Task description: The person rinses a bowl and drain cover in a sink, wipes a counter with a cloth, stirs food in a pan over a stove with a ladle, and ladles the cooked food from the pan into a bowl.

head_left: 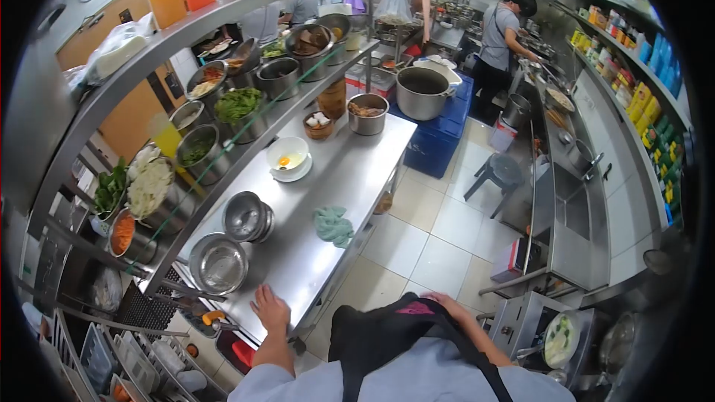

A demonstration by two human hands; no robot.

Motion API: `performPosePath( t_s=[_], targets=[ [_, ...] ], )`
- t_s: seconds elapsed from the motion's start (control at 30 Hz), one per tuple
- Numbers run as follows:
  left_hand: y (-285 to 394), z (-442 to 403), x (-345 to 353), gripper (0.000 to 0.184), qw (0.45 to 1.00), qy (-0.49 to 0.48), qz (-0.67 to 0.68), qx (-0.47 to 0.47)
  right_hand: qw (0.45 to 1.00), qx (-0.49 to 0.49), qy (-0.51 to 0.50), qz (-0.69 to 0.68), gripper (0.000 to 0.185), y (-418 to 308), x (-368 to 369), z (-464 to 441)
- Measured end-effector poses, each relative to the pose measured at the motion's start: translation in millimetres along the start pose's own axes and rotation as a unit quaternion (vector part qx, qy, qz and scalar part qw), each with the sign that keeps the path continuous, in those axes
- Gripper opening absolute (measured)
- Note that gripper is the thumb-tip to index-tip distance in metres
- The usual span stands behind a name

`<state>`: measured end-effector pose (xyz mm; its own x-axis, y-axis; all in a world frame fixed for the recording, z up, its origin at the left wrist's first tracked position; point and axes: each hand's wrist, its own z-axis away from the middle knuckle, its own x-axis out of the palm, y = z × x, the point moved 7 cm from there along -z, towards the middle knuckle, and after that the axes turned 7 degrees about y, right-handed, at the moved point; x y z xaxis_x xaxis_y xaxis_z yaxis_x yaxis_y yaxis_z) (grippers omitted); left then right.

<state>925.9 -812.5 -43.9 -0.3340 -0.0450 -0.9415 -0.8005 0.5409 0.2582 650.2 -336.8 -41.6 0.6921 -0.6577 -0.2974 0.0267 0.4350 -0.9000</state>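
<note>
My left hand (pixel 270 311) lies flat with spread fingers on the near end of the steel table (pixel 298 260), holding nothing. Just beyond it are a wide metal bowl (pixel 218 263) and a stack of smaller metal bowls (pixel 247 216). A crumpled green cloth (pixel 333 226) lies near the table's right edge. Farther back, a white bowl (pixel 287 158) contains an egg yolk. My right hand (pixel 445 305) is at the right side of my black apron (pixel 380 327), near my waist; its fingers are partly visible, and their grip is unclear.
Shelves with vegetable containers (pixel 240 108) overhang the table's left side. A blue cooler (pixel 436 134) bears a large pot (pixel 423 94). A grey stool (pixel 495 179) stands in the aisle. A co-worker (pixel 500 48) stands at the far counter. A filled pan (pixel 560 339) sits lower right.
</note>
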Motion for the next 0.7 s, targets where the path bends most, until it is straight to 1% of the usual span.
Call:
performPosePath(
  t_s=[0.07,0.13,0.17,0.2,0.23,0.27,0.3,0.33,0.37,0.4,0.43,0.47,0.53,0.57,0.63,0.7],
  targets=[
    [2.6,1.8,-2.6,0.057,1.000,0.003,0.000,0.019,0.995,-0.049,-0.037,0.078,0.039,-79.9,-8.7,-22.9],
    [6.8,4.2,-7.1,0.058,1.000,0.005,0.008,0.024,0.981,-0.155,-0.106,0.046,0.040,-166.1,-2.6,-26.0],
    [8.3,4.6,-5.1,0.057,1.000,0.010,0.011,0.023,0.964,-0.203,-0.171,0.001,0.040,-219.2,5.2,-15.3],
    [5.1,3.5,-2.0,0.057,0.999,0.015,0.015,0.025,0.937,-0.262,-0.229,-0.026,0.039,-278.0,16.2,6.2],
    [4.6,3.3,-1.3,0.056,0.999,0.024,0.012,0.029,0.894,-0.329,-0.293,-0.086,0.041,-322.5,25.3,31.1],
    [3.3,4.5,0.8,0.055,0.999,0.035,0.008,0.027,0.847,-0.376,-0.363,-0.099,0.043,-364.5,31.4,61.4],
    [-0.3,3.6,6.9,0.054,0.999,0.033,-0.007,0.037,0.779,-0.437,-0.429,-0.133,0.046,-392.7,41.1,85.5],
    [-2.3,3.8,10.7,0.053,0.998,0.033,-0.025,0.038,0.739,-0.467,-0.443,-0.199,0.049,-416.2,44.1,110.5],
    [2.4,4.2,9.7,0.053,0.998,0.033,-0.022,0.053,0.682,-0.492,-0.507,-0.188,0.051,-419.4,59.5,124.8],
    [10.4,7.5,2.9,0.049,0.990,0.066,-0.081,0.097,0.686,-0.497,-0.498,-0.186,0.051,-426.5,63.2,127.2],
    [14.8,10.5,-1.8,0.045,0.975,0.101,-0.142,0.137,0.681,-0.480,-0.518,-0.193,0.051,-432.6,68.3,130.9],
    [12.4,10.3,-1.0,0.045,0.974,0.104,-0.144,0.143,0.675,-0.462,-0.539,-0.201,0.055,-434.5,73.1,132.9],
    [16.2,8.7,-3.6,0.046,0.975,0.123,-0.124,0.140,0.681,-0.457,-0.541,-0.187,0.056,-422.5,80.9,125.3],
    [15.3,9.7,-3.5,0.046,0.979,0.105,-0.106,0.139,0.685,-0.456,-0.541,-0.175,0.055,-413.1,85.1,121.2],
    [13.3,9.1,2.2,0.045,0.980,0.094,-0.113,0.135,0.690,-0.452,-0.541,-0.161,0.055,-403.3,83.7,117.9],
    [10.2,7.2,4.7,0.045,0.981,0.085,-0.119,0.131,0.719,-0.416,-0.537,-0.144,0.054,-394.4,82.0,110.6]
  ],
)
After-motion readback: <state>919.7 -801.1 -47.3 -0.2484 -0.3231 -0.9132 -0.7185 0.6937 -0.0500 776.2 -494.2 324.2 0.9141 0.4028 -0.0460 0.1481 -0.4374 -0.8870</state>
